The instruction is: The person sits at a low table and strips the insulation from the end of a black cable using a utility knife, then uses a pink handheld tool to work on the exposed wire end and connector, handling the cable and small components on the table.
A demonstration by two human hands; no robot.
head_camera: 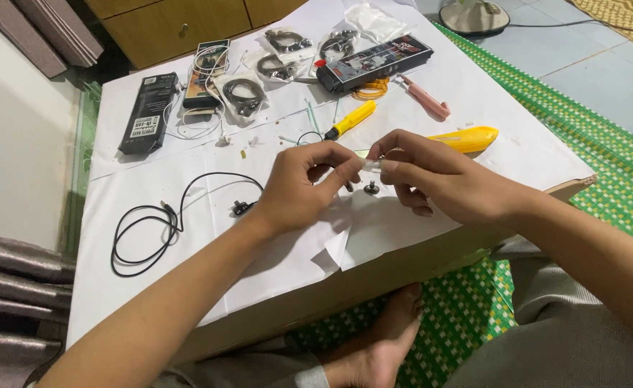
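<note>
Both hands meet above the paper-covered table (pixel 474 93): left hand (pixel 298 188) and right hand (pixel 438 179) each pinch an end of a small clear tube (pixel 371 164) between thumb and fingertips. Below it lies a small plug (pixel 371 188); a black cable (pixel 151 223) lies left, a yellow screwdriver (pixel 351 119) beyond.

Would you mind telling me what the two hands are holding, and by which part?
The left hand and right hand pinch a small clear tube between fingertips, one at each end. What kind of part it is cannot be told.

Yellow screwdriver (pixel 350 120), green checked mat (pixel 603 165)
</note>
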